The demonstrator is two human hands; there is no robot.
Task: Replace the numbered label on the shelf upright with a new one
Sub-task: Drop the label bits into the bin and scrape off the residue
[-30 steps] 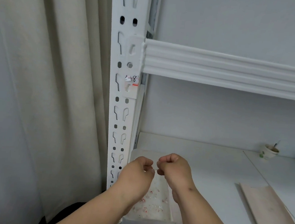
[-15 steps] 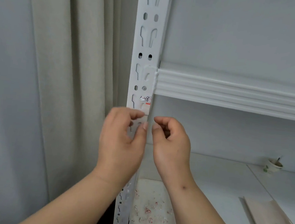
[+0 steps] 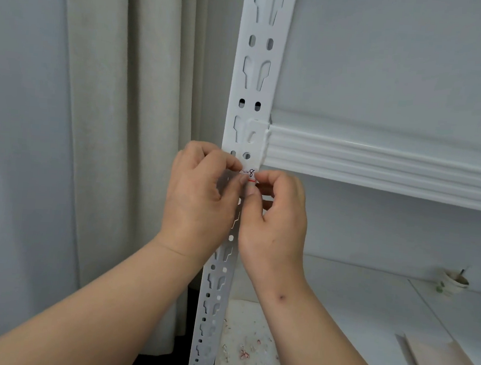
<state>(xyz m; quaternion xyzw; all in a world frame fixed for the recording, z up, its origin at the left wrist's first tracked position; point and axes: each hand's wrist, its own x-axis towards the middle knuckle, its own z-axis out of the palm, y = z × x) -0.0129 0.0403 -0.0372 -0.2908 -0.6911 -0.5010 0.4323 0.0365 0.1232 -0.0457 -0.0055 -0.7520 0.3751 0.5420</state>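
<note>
both hands are up at the white shelf post (image 3: pixel 250 102), just under where the shelf beam (image 3: pixel 378 167) joins it. the left hand (image 3: pixel 201 190) has its fingers curled, forefinger and thumb tips closed on the left edge of the small label (image 3: pixel 251 174), which sits on the post marked with an 8 and a red line. the right hand (image 3: pixel 277 214) is curled too, thumb tip pressed against the label's lower edge just beside the left thumb. below the wrists a tray (image 3: pixel 249 353) holds small scraps.
</note>
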